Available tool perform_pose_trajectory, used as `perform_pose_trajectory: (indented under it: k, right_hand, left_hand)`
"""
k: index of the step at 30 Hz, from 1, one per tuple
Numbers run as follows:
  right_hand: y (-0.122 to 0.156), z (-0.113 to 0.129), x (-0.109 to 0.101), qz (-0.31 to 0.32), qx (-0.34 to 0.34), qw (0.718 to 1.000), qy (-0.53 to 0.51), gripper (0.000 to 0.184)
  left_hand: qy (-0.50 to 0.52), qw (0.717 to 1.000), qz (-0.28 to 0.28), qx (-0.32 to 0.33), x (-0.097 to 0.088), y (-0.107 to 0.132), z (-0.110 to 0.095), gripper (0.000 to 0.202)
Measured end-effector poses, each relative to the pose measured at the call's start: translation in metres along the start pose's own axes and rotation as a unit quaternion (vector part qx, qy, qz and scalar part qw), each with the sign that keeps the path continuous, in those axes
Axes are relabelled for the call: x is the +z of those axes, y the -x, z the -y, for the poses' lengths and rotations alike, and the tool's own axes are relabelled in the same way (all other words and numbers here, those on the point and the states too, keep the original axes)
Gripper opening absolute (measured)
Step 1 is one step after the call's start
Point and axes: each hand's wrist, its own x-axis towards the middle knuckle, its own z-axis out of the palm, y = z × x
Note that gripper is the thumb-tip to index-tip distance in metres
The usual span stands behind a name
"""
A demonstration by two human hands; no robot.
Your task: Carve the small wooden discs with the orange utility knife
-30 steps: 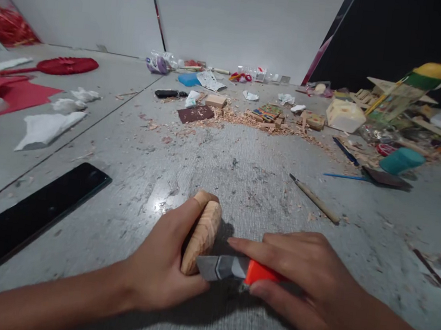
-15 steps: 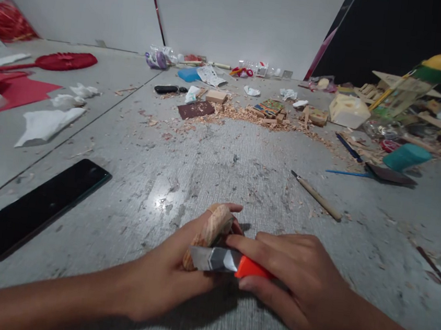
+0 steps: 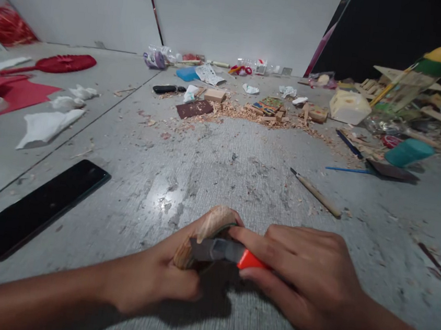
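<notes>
My left hand (image 3: 161, 274) is wrapped round a small rounded block of pale wood (image 3: 208, 227), holding it just above the grey table (image 3: 244, 162). My right hand (image 3: 303, 278) grips a utility knife (image 3: 230, 252) with an orange handle. Its grey metal blade end lies against the near side of the wood, beside my left fingers. The right forefinger is stretched along the top of the knife. Part of the wood is hidden by my left fingers.
A black phone (image 3: 38, 209) lies at the left. A thin wooden-handled tool (image 3: 315, 193) lies to the right of centre. Wood shavings, sandpaper (image 3: 195, 109) and small blocks litter the back. Red paper (image 3: 11, 93), tissues and a teal cup (image 3: 407, 152) sit at the sides.
The wood block has been turned and tilted in my left hand. The knife has slid a little to the left against it. Both hands stayed at the same place on the table.
</notes>
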Motion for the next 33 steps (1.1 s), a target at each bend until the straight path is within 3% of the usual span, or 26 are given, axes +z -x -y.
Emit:
perform_pose_trajectory:
  k: [2, 4, 7, 10, 14, 17, 19, 21, 25, 33]
  right_hand:
    - [0.002, -0.023, -0.003, -0.029, 0.082, 0.996, 0.022, 0.039]
    - [0.006, -0.055, -0.010, -0.091, 0.221, 0.968, 0.071, 0.040]
    - [0.008, -0.091, -0.022, -0.144, 0.297, 0.937, 0.116, 0.041]
    - [0.003, -0.081, -0.029, -0.120, 0.262, 0.955, 0.073, 0.038]
    - [-0.007, -0.030, -0.027, -0.028, 0.163, 0.986, -0.031, 0.033]
    - [-0.009, -0.007, -0.023, 0.056, 0.147, 0.983, -0.095, 0.029]
    - [-0.008, -0.003, -0.019, 0.099, 0.135, 0.977, -0.128, 0.023]
    - [-0.007, -0.004, -0.015, 0.121, 0.108, 0.974, -0.155, 0.030]
    - [-0.006, -0.007, -0.008, 0.126, 0.070, 0.973, -0.178, 0.040]
    - [0.000, -0.003, -0.001, 0.065, 0.023, 0.989, -0.128, 0.030]
  left_hand:
    - [0.014, 0.999, 0.025, 0.013, 0.001, 0.002, -0.002, 0.040]
    - [0.017, 0.999, 0.030, 0.017, 0.002, 0.006, -0.005, 0.041]
    - [-0.004, 1.000, -0.029, 0.007, 0.001, 0.012, -0.007, 0.051]
    - [-0.020, 0.997, -0.081, -0.006, -0.006, 0.012, -0.001, 0.063]
    - [-0.031, 0.993, -0.112, -0.005, -0.010, 0.008, 0.007, 0.065]
    - [-0.019, 0.994, -0.109, -0.003, -0.007, 0.006, 0.007, 0.062]
    - [0.004, 0.996, -0.092, 0.004, -0.004, 0.005, 0.006, 0.057]
    - [0.021, 0.996, -0.087, 0.014, -0.001, 0.003, 0.004, 0.050]
    - [-0.008, 0.994, -0.105, 0.021, 0.002, -0.001, 0.003, 0.044]
    - [-0.126, 0.984, -0.121, 0.033, 0.005, -0.004, -0.007, 0.027]
